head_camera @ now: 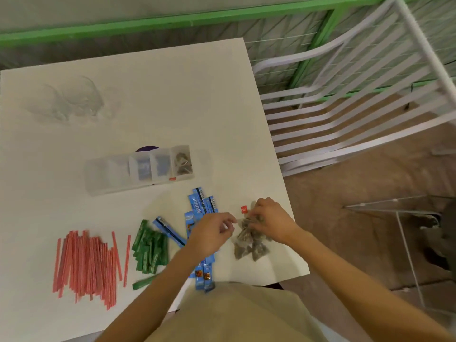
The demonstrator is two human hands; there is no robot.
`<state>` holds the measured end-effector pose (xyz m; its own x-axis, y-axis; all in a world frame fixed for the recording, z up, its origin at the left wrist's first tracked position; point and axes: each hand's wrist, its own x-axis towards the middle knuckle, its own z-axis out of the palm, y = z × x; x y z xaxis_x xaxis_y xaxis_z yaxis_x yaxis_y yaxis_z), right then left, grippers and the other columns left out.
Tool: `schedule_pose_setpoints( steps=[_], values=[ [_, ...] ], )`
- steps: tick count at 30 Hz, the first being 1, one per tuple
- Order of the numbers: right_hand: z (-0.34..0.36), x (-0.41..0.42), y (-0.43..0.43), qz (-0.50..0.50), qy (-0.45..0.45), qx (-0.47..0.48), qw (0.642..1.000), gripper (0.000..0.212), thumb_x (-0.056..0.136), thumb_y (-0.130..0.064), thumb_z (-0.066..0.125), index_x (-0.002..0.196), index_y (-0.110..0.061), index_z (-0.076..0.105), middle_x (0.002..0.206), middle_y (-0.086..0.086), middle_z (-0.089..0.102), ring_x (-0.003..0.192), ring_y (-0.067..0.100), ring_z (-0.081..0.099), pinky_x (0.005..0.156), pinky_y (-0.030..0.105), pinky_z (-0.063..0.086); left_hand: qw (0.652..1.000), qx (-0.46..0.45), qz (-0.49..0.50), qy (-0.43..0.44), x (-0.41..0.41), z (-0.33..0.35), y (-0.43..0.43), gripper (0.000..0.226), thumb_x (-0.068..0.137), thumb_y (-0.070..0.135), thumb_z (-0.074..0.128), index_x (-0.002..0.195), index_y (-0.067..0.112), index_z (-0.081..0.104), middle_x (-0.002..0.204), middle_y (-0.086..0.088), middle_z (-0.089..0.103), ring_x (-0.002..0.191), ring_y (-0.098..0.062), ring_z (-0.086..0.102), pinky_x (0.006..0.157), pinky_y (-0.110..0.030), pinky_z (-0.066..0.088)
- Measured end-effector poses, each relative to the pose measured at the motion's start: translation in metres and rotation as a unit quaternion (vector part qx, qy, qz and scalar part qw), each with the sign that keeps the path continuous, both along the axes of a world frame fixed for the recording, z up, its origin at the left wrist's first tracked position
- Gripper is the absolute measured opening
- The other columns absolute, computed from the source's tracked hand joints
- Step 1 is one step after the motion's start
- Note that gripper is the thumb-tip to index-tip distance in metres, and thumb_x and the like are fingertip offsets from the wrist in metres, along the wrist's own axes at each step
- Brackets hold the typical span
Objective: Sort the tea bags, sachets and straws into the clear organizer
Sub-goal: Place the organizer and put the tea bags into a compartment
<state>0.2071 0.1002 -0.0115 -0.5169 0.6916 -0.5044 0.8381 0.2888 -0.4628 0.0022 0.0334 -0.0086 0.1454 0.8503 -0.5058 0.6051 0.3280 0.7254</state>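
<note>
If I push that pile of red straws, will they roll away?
Probably some would: the red straws are thin and lie loose on the smooth white table. They look light, so a small push would likely scatter them.

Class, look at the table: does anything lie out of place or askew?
One green sachet lies alone and slanted, apart from the green pile, nearer the person; the rest are heaped together.

On my white square desk [172, 95] the clear plastic organizer [111, 174] sits mid-desk. Nearer me, left to right, I see thin red straws [88, 262], green paper sachets [150, 250], blue stick sachets [199, 206], then mesh tea bags [249, 245] by the right edge.
</note>
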Motion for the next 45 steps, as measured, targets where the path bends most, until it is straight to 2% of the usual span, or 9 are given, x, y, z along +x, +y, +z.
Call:
schedule_pose_setpoints(
  steps=[9, 16, 22, 27, 30, 33, 36, 39, 45],
  values=[
    [-0.008, -0.006, -0.001, -0.109, 0.045, -0.02, 0.993, 0.012, 0.086, -0.017, 0.059, 0.08, -0.011, 0.068, 0.085, 0.0, 0.06, 0.084, 0.017, 0.053, 0.077, 0.03, 0.047, 0.997, -0.005, -0.003, 0.071, 0.038, -0.012, -0.019, 0.031, 0.089, 0.039, 0.062, 0.115, 0.022, 0.063, 0.108, 0.008, 0.063, 0.079, -0.009, 0.056, 0.076, -0.03, 0.05],
    [0.002, -0.006, 0.007, -0.298, 0.137, -0.096, 0.94, 0.009, 0.079, -0.008, 0.066, 0.071, -0.009, 0.064, 0.073, 0.004, 0.068, 0.067, 0.014, 0.062, 0.062, 0.016, 0.048, 0.994, -0.026, -0.019, 0.107, 0.041, -0.015, -0.01, 0.01, 0.088, 0.027, 0.061, 0.087, 0.026, 0.071, 0.09, 0.009, 0.072, 0.081, -0.012, 0.065, 0.069, -0.03, 0.053],
    [0.012, -0.007, 0.013, -0.374, 0.192, -0.147, 0.895, 0.014, 0.082, -0.007, 0.059, 0.068, -0.006, 0.057, 0.061, 0.001, 0.055, 0.055, 0.009, 0.046, 0.056, 0.022, 0.04, 0.997, -0.054, 0.053, 0.001, 0.035, -0.014, -0.008, 0.013, 0.085, 0.023, 0.066, 0.075, 0.03, 0.069, 0.08, 0.007, 0.071, 0.074, -0.01, 0.063, 0.071, -0.03, 0.053],
    [0.023, -0.014, 0.02, -0.405, 0.22, -0.179, 0.869, 0.017, 0.089, -0.003, 0.049, 0.073, -0.003, 0.054, 0.069, 0.011, 0.06, 0.055, 0.014, 0.058, 0.056, 0.026, 0.041, 0.974, -0.087, 0.164, -0.127, 0.024, -0.001, 0.0, 0.017, 0.088, 0.026, 0.069, 0.072, 0.022, 0.066, 0.086, 0.005, 0.073, 0.078, 0.001, 0.065, 0.069, -0.008, 0.043],
    [0.03, -0.019, 0.023, -0.415, 0.248, -0.209, 0.85, 0.015, 0.091, 0.003, 0.048, 0.077, -0.001, 0.052, 0.065, 0.008, 0.053, 0.05, 0.011, 0.063, 0.051, 0.018, 0.046, 0.938, -0.122, 0.234, -0.227, 0.018, 0.009, 0.008, 0.014, 0.09, 0.014, 0.065, 0.079, 0.005, 0.064, 0.075, -0.003, 0.071, 0.069, -0.006, 0.067, 0.067, -0.015, 0.049],
    [0.028, -0.021, 0.025, -0.412, 0.277, -0.231, 0.837, 0.017, 0.09, 0.004, 0.049, 0.075, -0.004, 0.051, 0.067, 0.01, 0.054, 0.065, 0.025, 0.071, 0.064, 0.032, 0.056, 0.906, -0.138, 0.287, -0.28, 0.01, 0.016, 0.015, 0.015, 0.092, 0.005, 0.058, 0.077, 0.005, 0.06, 0.074, -0.004, 0.063, 0.068, -0.009, 0.063, 0.068, -0.031, 0.056],
    [0.028, -0.027, 0.027, -0.417, 0.298, -0.245, 0.823, 0.016, 0.089, 0.004, 0.05, 0.075, -0.004, 0.053, 0.074, 0.02, 0.059, 0.071, 0.034, 0.069, 0.062, 0.03, 0.054, 0.889, -0.13, 0.318, -0.304, 0.002, 0.022, 0.021, 0.017, 0.092, 0.005, 0.056, 0.076, 0.006, 0.059, 0.069, 0.002, 0.06, 0.065, -0.008, 0.061, 0.066, -0.038, 0.059],
    [0.032, -0.037, 0.032, -0.413, 0.333, -0.257, 0.808, 0.014, 0.089, 0.006, 0.052, 0.078, -0.002, 0.055, 0.07, 0.02, 0.059, 0.065, 0.031, 0.067, 0.074, 0.046, 0.053, 0.889, -0.095, 0.336, -0.295, -0.013, 0.029, 0.027, 0.015, 0.094, 0.004, 0.054, 0.079, 0.004, 0.057, 0.057, 0.009, 0.054, 0.058, -0.008, 0.057, 0.06, -0.036, 0.058],
    [0.038, -0.064, 0.046, -0.372, 0.348, -0.249, 0.824, 0.012, 0.087, 0.006, 0.058, 0.081, -0.004, 0.056, 0.069, 0.013, 0.067, 0.069, 0.032, 0.068, 0.07, 0.036, 0.051, 0.901, -0.001, 0.379, -0.211, -0.065, 0.037, 0.057, 0.012, 0.094, 0.011, 0.06, 0.082, 0.011, 0.062, 0.094, -0.013, 0.071, 0.077, -0.031, 0.073, 0.052, -0.029, 0.056]
  ],
)
